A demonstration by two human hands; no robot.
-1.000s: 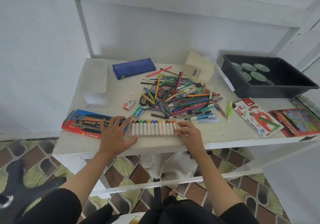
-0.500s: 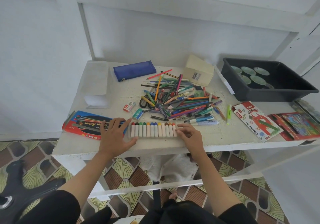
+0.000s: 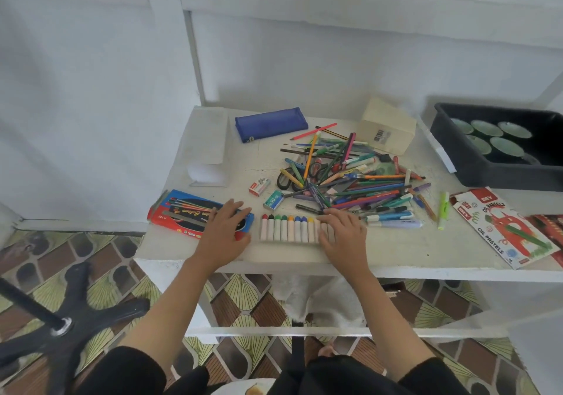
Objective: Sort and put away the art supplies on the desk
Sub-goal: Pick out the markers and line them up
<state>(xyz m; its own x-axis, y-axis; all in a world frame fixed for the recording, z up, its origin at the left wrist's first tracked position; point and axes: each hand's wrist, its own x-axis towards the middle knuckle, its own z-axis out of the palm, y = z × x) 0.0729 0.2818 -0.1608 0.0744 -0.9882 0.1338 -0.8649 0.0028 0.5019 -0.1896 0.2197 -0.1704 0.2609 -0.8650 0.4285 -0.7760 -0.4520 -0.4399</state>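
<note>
With your left hand (image 3: 224,227) flat on the pencil box (image 3: 182,211) at the bench's (image 3: 396,251) front-left edge and your right hand (image 3: 341,233) pressing straight fingers on the pastel row (image 3: 286,228) by the front edge, I'd squeeze the pastels together evenly so none roll off.

Pastels (image 3: 292,230) are wrapped white w/ tips red, black, green, orange, blue, yellow. Pouch (image 3: 271,124) is coloured blue, tray (image 3: 487,172) black. Pencil box (image 3: 182,212) is printed red & blue. Floor (image 3: 249,303) is patterned w/ brown & yellow-green fans.
</note>
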